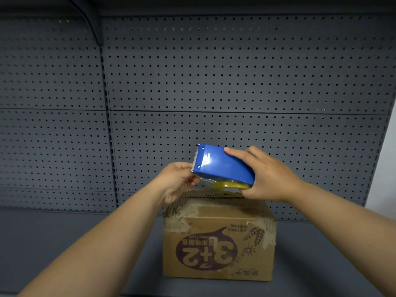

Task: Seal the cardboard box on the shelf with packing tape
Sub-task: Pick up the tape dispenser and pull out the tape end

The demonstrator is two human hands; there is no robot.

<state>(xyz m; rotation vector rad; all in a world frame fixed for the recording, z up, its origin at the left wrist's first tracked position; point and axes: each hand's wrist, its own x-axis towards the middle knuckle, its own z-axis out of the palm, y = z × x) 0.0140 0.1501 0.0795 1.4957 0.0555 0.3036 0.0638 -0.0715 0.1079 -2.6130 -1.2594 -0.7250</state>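
Observation:
A brown cardboard box (218, 243) with an upside-down "3+2" print stands on the grey shelf (64, 243). Just above its top, my right hand (270, 176) grips a blue tape dispenser (222, 163), its toothed blade pointing left. A roll of clear yellowish tape (225, 185) shows under the dispenser. My left hand (177, 181) pinches the loose tape end just below the blade. The box's top is mostly hidden behind the hands and the dispenser.
A grey pegboard wall (235, 71) rises behind the shelf, with an upright post (107, 125) left of centre. A pale wall (383, 168) shows at the far right. Bare shelf surface lies on both sides of the box.

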